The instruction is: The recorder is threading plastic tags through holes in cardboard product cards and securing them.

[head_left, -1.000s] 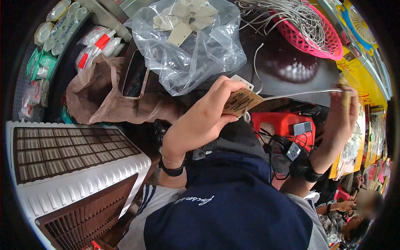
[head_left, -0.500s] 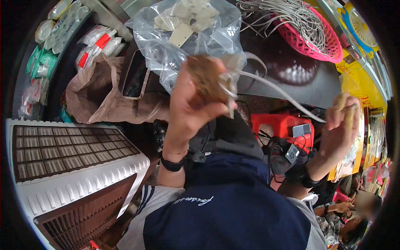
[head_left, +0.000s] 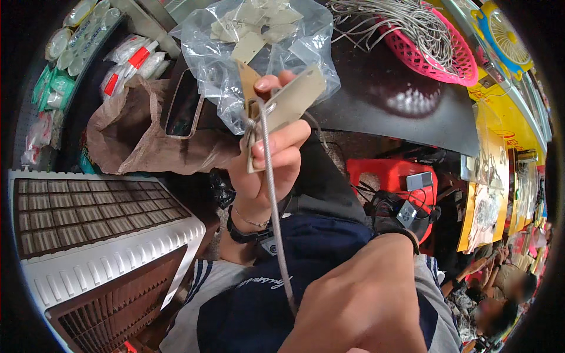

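Dark surface (head_left: 382,112) far; left hand (head_left: 268,167) grips tan tags (head_left: 288,103); right hand (head_left: 359,306), near, closes on cable (head_left: 272,200).

A dark glossy table (head_left: 406,112) carried a pink basket (head_left: 438,50); left of the basket lay a clear plastic bag (head_left: 220,56) and a brown bag (head_left: 126,135).

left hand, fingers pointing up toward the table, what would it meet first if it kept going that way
Most likely the clear plastic bag of pale tags, which lies right behind and above the left hand and the tan tag it holds. Depth is hard to judge in this view, so the gap between them is unclear.
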A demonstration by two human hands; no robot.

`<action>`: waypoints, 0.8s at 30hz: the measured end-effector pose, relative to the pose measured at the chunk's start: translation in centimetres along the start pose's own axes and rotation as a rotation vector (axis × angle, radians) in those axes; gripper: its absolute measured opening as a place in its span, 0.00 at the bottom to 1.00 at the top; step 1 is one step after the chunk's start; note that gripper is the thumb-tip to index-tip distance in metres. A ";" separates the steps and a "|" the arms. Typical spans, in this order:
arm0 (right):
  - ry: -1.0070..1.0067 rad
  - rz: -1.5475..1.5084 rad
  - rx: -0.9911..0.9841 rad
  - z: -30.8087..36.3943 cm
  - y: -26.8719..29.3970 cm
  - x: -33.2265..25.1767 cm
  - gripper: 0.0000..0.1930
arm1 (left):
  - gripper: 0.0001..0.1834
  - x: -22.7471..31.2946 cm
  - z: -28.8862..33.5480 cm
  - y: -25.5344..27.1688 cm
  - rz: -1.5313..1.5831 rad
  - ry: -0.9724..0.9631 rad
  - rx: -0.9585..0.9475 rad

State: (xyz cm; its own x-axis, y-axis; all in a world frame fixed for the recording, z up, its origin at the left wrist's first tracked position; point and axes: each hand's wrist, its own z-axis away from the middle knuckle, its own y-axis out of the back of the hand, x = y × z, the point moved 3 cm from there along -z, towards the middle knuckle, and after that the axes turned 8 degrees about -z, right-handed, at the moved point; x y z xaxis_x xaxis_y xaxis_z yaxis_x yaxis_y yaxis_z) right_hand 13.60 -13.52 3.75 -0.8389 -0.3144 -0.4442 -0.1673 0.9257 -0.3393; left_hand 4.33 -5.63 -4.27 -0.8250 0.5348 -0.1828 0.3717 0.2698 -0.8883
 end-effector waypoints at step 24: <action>-0.094 1.007 1.123 4.4 4.7 -4.3 0.09 | 0.37 0.7 1.1 -1.1 -0.961 -0.155 -0.153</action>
State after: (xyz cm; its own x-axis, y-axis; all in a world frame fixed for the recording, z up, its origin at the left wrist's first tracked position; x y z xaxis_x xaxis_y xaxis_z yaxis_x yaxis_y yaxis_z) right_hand 18.75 -8.77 0.42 -0.3160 0.2824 -0.9057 0.9479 0.1335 -0.2891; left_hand 2.86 -6.38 -3.86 -0.8476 -0.0738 0.5254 -0.4439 0.6412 -0.6260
